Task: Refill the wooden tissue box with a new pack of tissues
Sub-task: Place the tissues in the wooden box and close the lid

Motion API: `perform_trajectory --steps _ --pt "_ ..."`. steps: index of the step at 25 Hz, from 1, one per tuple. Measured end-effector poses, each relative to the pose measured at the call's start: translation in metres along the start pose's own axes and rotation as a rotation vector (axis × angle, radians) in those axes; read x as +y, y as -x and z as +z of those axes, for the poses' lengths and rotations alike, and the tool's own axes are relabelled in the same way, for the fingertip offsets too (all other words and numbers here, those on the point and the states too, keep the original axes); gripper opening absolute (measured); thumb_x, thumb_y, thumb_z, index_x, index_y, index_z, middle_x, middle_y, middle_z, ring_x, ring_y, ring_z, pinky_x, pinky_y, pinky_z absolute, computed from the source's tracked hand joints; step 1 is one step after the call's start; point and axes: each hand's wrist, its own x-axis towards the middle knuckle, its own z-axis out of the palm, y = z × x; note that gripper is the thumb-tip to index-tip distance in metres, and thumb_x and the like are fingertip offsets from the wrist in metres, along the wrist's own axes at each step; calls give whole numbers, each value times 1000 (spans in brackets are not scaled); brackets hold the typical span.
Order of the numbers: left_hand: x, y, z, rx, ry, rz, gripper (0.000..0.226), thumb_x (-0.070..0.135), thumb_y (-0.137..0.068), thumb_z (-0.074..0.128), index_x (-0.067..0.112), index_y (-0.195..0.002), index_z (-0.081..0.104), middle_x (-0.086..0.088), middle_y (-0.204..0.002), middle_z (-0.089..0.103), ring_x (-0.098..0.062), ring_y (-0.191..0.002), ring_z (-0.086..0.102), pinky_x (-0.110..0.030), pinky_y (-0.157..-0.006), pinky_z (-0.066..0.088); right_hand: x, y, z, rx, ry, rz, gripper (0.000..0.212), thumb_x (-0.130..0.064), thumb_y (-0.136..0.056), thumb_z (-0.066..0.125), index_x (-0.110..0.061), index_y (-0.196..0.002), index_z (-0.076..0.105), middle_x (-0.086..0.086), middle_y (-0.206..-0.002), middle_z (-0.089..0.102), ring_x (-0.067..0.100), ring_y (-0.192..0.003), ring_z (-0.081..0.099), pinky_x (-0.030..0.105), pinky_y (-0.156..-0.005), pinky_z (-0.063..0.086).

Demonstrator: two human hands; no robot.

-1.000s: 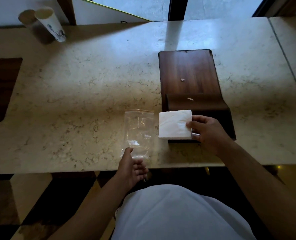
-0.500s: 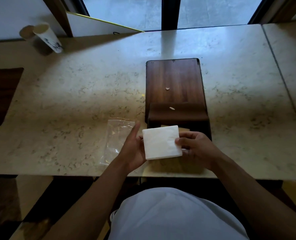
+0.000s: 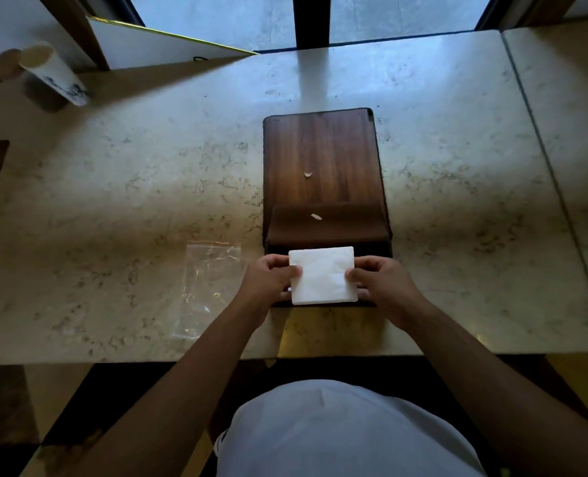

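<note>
A dark wooden tissue box point(image 3: 323, 160) lies on the marble table, its open near end facing me. A white stack of tissues point(image 3: 322, 275) sits over that near opening. My left hand point(image 3: 268, 280) grips the stack's left edge and my right hand point(image 3: 383, 282) grips its right edge, thumbs on top. The box's near floor is hidden under the stack and my hands. An empty clear plastic bag point(image 3: 208, 287) lies flat just left of my left hand.
Two paper cups point(image 3: 49, 75) stand at the far left of the marble table point(image 3: 130, 187). A white board point(image 3: 168, 49) leans at the back. A seam point(image 3: 543, 160) splits the tabletop on the right. Two small scraps lie on the box.
My left hand left the plastic bag and took the stack's left edge. Both hands carried the tissues rightward, centring them over the box's near opening.
</note>
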Motion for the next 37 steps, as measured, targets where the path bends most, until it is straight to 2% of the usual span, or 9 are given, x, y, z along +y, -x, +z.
perform_trajectory --steps 2,5,9,12,15,17,26,32,37 --pt "1 -12 8 29 -132 65 12 12 -89 74 21 -91 66 -5 -99 72 -10 -75 74 -31 -58 61 3 -8 0 87 99 -32 14 -7 -90 70 -15 -99 77 6 -100 79 23 -92 76 44 -80 63" --pt "-5 -27 17 96 -373 151 20 22 -89 73 17 -107 67 0 -102 70 -14 -89 67 -40 -76 61 9 -16 5 182 268 -35 25 -11 -90 69 -9 -114 74 -3 -93 73 21 -89 72 47 -79 63" --pt "-14 -40 19 140 -604 239 24 28 -91 68 18 -113 66 6 -97 64 -9 -82 59 -21 -59 44 14 -23 17 253 429 -57 32 -12 -87 68 -8 -118 71 -12 -78 65 13 -79 68 42 -75 62" --pt "-18 -44 21 153 -707 269 17 28 -92 64 20 -106 63 8 -86 61 -6 -72 56 -22 -57 44 17 -28 19 296 502 -52 40 -16 -85 71 -13 -124 62 -3 -92 64 14 -82 63 27 -62 53" --pt "-19 -48 26 178 -789 215 16 24 -90 61 10 -97 58 -3 -84 61 -18 -70 56 -32 -55 44 18 -31 22 326 564 -63 30 -16 -83 73 -19 -109 56 -1 -94 64 11 -79 60 18 -52 39" --pt "-19 -48 30 172 -836 174 18 23 -90 60 7 -96 54 -8 -87 59 -24 -75 54 -33 -59 41 19 -32 25 344 601 -78 25 -16 -84 73 -19 -103 57 1 -95 64 15 -82 62 22 -58 45" --pt "-22 -46 34 180 -887 227 16 20 -91 60 8 -96 50 -10 -92 57 -29 -84 59 -34 -65 44 23 -31 24 391 720 -116 32 -21 -83 74 -15 -108 55 5 -96 67 22 -85 64 32 -69 51" --pt "-16 -37 24 217 -839 317 25 24 -91 60 7 -74 53 -4 -65 50 -17 -58 48 -30 -48 31 9 -16 16 417 703 -248 19 -29 -92 67 -14 -104 64 -3 -88 64 17 -81 64 29 -70 51" --pt "24 -40 -3 362 -571 352 13 22 -88 60 16 -86 71 4 -75 68 -11 -71 64 -27 -59 50 -30 -22 -10 519 585 -386 12 -21 -94 60 -16 -100 68 -1 -91 68 16 -84 64 30 -72 51"
